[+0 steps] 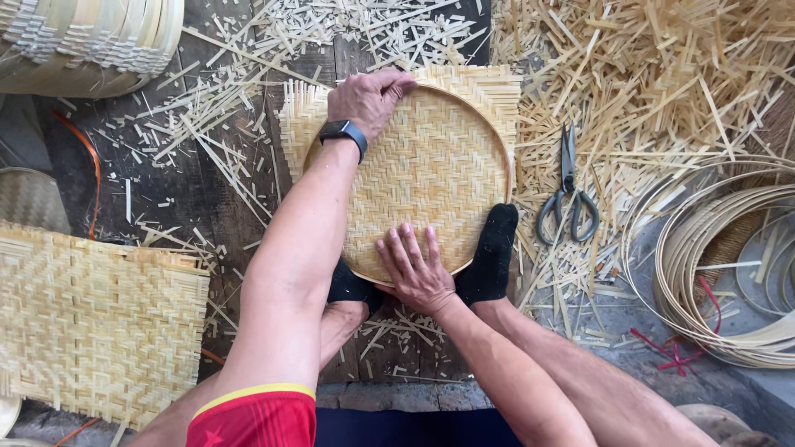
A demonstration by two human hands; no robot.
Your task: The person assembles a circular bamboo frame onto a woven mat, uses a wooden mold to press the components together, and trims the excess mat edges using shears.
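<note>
**Both hands flat on a woven bamboo tray**

Red shorts (252, 414) and two bare forearms fill the near edge of the view. Left hand (367, 99) lies palm down, fingers spread, on the far rim of the round tray (447, 141), with a dark watch (344, 132) on that wrist. Right hand (414, 269) presses open and flat on the near rim. Neither hand is closed around anything; they sit well apart, on opposite sides of the hoop (503, 157). Two feet in black socks (490, 252) pin the tray's near edge against the dark wooden floor (157, 207).

To do this pressing well, I judge that the palms should bear down evenly on opposite points of the hoop, so the woven mat (489, 87) seats flat and its square corners stay outside the ring all round.

Scissors (568, 194) lie just right of the tray on a heap of bamboo offcuts (646, 74). Coiled bamboo strips (720, 248) sit at the right edge, a flat woven sheet (91, 323) at the left edge, and stacked hoops (91, 37) in the far left corner. Loose slivers lie scattered around the tray and could slip under its rim.
</note>
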